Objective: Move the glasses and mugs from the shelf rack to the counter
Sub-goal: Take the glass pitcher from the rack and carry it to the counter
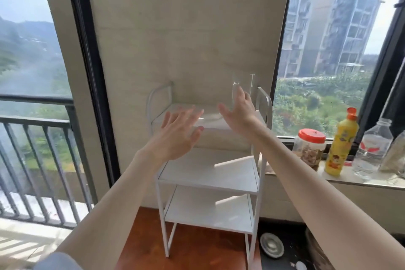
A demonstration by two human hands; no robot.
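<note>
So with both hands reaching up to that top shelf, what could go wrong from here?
The clear glass at the back right of the top shelf is nearly invisible against the pale wall, so the open right hand could knock it over instead of gripping it. The white rack looks slim and light; a bump from the left hand might rock it. A glass that fell would likely hit the hard floor.

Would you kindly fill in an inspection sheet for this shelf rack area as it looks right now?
Surface: white shelf rack, three tiers, lower two bare.
Job's things: one clear glass at the top tier's right rear; no mugs seen.
Clutter: red-lidded jar, yellow bottle, clear bottle on the windowsill.
Grippers: left hand open, holding nothing; right hand open, by the glass.
Cables: nothing seen.
Surroundings: windows, balcony railing.
</note>
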